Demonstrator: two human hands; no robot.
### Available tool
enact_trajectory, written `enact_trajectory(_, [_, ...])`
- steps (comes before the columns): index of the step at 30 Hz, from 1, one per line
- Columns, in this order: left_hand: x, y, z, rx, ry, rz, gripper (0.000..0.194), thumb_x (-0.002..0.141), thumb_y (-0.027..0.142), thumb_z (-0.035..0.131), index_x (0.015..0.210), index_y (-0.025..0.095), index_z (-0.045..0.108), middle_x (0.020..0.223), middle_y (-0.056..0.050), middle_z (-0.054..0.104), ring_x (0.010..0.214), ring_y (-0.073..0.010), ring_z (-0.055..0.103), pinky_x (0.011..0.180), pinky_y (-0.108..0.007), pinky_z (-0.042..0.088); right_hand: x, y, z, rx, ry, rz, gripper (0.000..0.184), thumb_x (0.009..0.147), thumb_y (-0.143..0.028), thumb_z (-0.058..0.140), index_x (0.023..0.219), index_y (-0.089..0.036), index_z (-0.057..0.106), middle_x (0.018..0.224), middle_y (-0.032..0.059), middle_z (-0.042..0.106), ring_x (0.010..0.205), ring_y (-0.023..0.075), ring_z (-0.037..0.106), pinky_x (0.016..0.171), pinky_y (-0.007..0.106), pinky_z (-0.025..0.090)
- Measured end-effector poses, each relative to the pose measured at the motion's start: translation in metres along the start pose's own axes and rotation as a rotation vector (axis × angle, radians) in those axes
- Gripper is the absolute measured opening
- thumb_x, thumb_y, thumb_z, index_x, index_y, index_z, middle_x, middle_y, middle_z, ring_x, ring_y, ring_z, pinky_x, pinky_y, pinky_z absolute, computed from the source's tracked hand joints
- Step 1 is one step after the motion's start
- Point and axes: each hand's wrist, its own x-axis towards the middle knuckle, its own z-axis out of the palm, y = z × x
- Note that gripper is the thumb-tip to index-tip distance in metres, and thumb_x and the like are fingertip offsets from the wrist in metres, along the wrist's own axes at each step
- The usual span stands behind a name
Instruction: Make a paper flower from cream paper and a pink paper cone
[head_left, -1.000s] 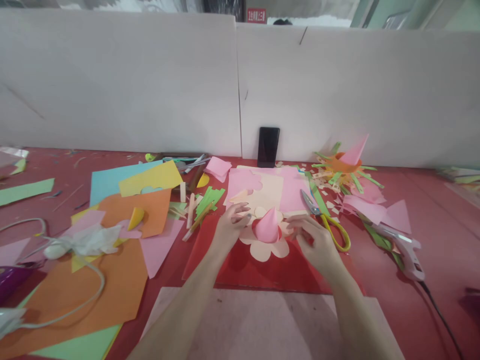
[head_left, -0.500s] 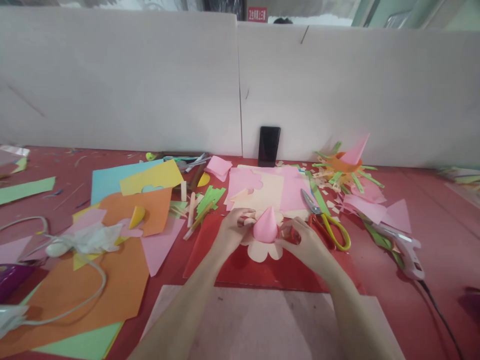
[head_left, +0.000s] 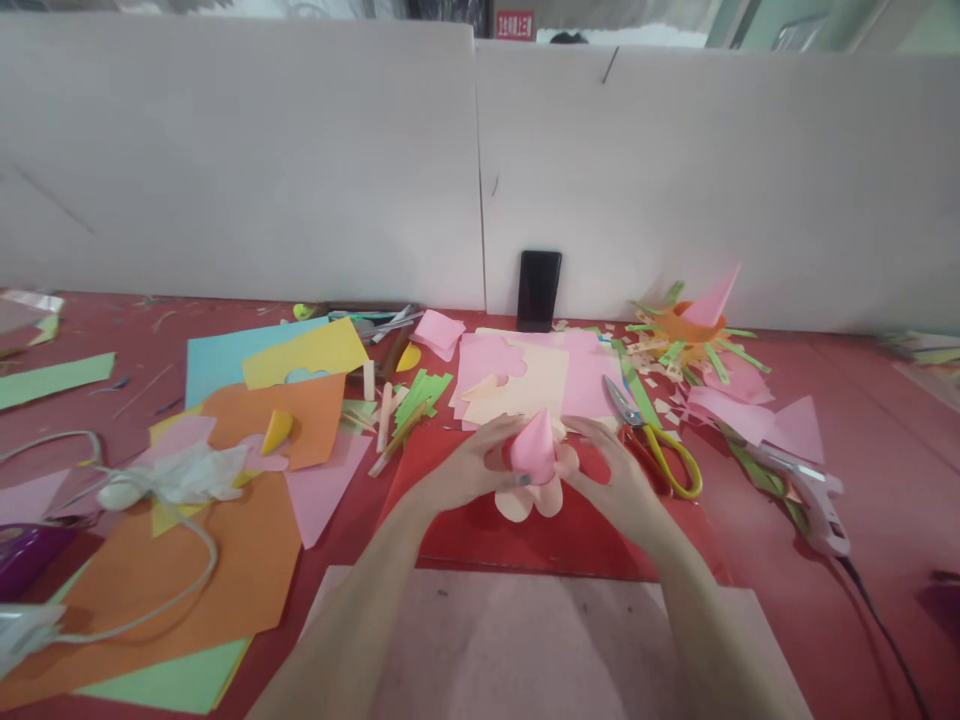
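A pink paper cone (head_left: 534, 452) stands point up on a cream flower-shaped paper (head_left: 516, 505) with rounded petals. Around the cone's left side curls my left hand (head_left: 469, 468), its thumb on the lower front and its fingers behind. My right hand (head_left: 611, 480) is at the flower's right side with thumb and fingers spread; its thumb tip is by a raised petal (head_left: 568, 460). Under the flower lies a glossy red board (head_left: 487, 545). Where the cone meets the flower is partly hidden by my left thumb.
Yellow-and-red-handled scissors (head_left: 660, 450) lie just right of my right hand. A glue gun (head_left: 814, 505) with a cord rests further right, below another paper piece with a pink cone (head_left: 711, 300). A phone (head_left: 538, 290) leans against the white partition. Coloured paper sheets (head_left: 247, 560) and a white cable cover the left.
My left hand has moved right and closed around the cone. The right hand's fingers have spread wider, and the petal beside it now stands up.
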Motion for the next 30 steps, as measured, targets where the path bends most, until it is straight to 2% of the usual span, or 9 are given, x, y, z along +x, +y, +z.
enact_trajectory(2, [0.001, -0.003, 0.003, 0.066, -0.009, -0.011, 0.07, 0.071, 0.04, 0.066, 0.135, 0.035, 0.036, 0.146, 0.001, 0.031, 0.136, -0.023, 0.024, 0.109, -0.042, 0.027, -0.001, 0.001, 0.005, -0.035, -0.04, -0.013, 0.054, 0.075, -0.044, 0.064, 0.124, -0.028, 0.05, 0.132, 0.0068, 0.048, 0.124, 0.0268, 0.041, 0.101, 0.044, 0.037])
enact_trajectory(6, [0.003, -0.006, 0.004, 0.194, -0.001, -0.021, 0.075, 0.069, 0.045, 0.067, 0.136, 0.035, 0.034, 0.148, 0.001, 0.027, 0.137, -0.025, 0.017, 0.11, -0.044, 0.023, -0.001, 0.004, 0.012, -0.105, -0.13, -0.027, 0.054, 0.078, -0.045, 0.06, 0.128, -0.029, 0.048, 0.14, 0.0041, 0.041, 0.133, 0.0263, 0.027, 0.105, 0.043, 0.032])
enact_trajectory(12, [0.004, -0.001, 0.004, 0.372, -0.009, 0.058, 0.071, 0.067, 0.038, 0.07, 0.132, 0.034, 0.041, 0.142, -0.001, 0.037, 0.134, -0.0279, 0.023, 0.108, -0.046, 0.024, -0.001, 0.011, 0.015, -0.156, -0.156, -0.005, 0.052, 0.075, -0.044, 0.063, 0.123, -0.027, 0.053, 0.139, 0.0054, 0.042, 0.133, 0.0279, 0.029, 0.105, 0.045, 0.032])
enact_trajectory(17, [0.003, -0.001, 0.004, 0.416, -0.012, 0.034, 0.084, 0.065, 0.042, 0.07, 0.138, 0.036, 0.028, 0.146, -0.001, 0.03, 0.137, -0.0287, 0.015, 0.11, -0.048, 0.015, -0.002, 0.015, 0.014, -0.161, -0.177, 0.0, 0.059, 0.074, -0.042, 0.066, 0.128, -0.024, 0.049, 0.14, 0.0078, 0.04, 0.133, 0.0266, 0.027, 0.106, 0.044, 0.03])
enact_trajectory(21, [0.0, -0.002, 0.001, 0.308, -0.03, -0.047, 0.084, 0.066, 0.055, 0.065, 0.139, 0.038, 0.025, 0.15, 0.002, 0.019, 0.139, -0.0256, 0.01, 0.111, -0.044, 0.019, -0.002, 0.018, 0.009, -0.12, -0.169, 0.025, 0.063, 0.071, -0.042, 0.068, 0.128, -0.025, 0.049, 0.142, 0.0073, 0.038, 0.133, 0.0264, 0.029, 0.107, 0.044, 0.029])
enact_trajectory(24, [-0.001, -0.001, 0.0, 0.26, -0.044, -0.071, 0.084, 0.067, 0.056, 0.063, 0.139, 0.039, 0.024, 0.151, 0.004, 0.016, 0.139, -0.0234, 0.01, 0.111, -0.041, 0.019, -0.002, 0.017, 0.004, -0.101, -0.156, 0.073, 0.059, 0.07, -0.043, 0.068, 0.125, -0.028, 0.053, 0.142, 0.0056, 0.038, 0.131, 0.0262, 0.032, 0.106, 0.044, 0.031])
enact_trajectory(30, [-0.001, 0.002, 0.005, 0.428, -0.095, -0.035, 0.086, 0.07, 0.048, 0.063, 0.141, 0.038, 0.016, 0.152, 0.004, 0.014, 0.14, -0.0243, 0.002, 0.113, -0.046, 0.002, -0.002, 0.019, 0.004, -0.119, -0.191, 0.07, 0.058, 0.072, -0.047, 0.066, 0.125, -0.029, 0.053, 0.143, 0.0047, 0.037, 0.133, 0.0275, 0.029, 0.106, 0.045, 0.029])
